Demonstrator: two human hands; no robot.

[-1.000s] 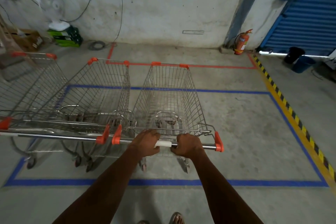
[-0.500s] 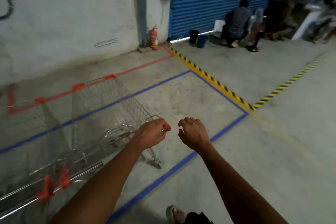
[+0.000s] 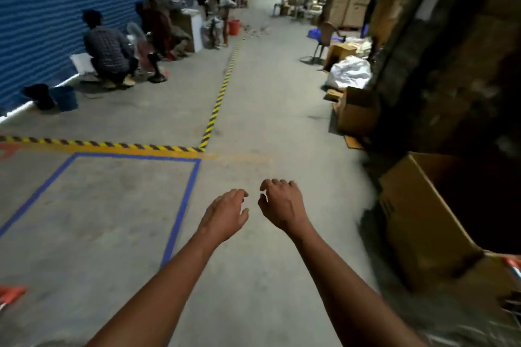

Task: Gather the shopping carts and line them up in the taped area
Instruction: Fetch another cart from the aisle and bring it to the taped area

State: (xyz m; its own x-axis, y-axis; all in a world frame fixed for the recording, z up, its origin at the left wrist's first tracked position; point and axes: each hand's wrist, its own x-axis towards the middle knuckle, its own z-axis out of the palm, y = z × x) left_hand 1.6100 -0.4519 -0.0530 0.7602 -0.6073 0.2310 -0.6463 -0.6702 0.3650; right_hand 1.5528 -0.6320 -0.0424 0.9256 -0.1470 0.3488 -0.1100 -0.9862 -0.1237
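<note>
With no cart in reach, left hand (image 3: 225, 214) and right hand (image 3: 279, 204) hang empty, fingers loosely curled, beside the blue taped area (image 3: 186, 200) at lower left, probably seeking another

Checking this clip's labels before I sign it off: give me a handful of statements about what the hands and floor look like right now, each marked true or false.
1. Both hands are empty. True: the left hand and right hand hold nothing, fingers loosely curled.
2. The right hand grips a cart handle. False: it hangs free over bare floor.
3. The blue tape corner lies to the left of the hands. True.
4. The yellow-black striped tape runs inside the blue tape outline. False: it lies beyond the outline and runs off down the aisle.
5. An open cardboard box stands to the right of the hands. True.
6. The blue shutter is rolled up. False: it is down.
</note>
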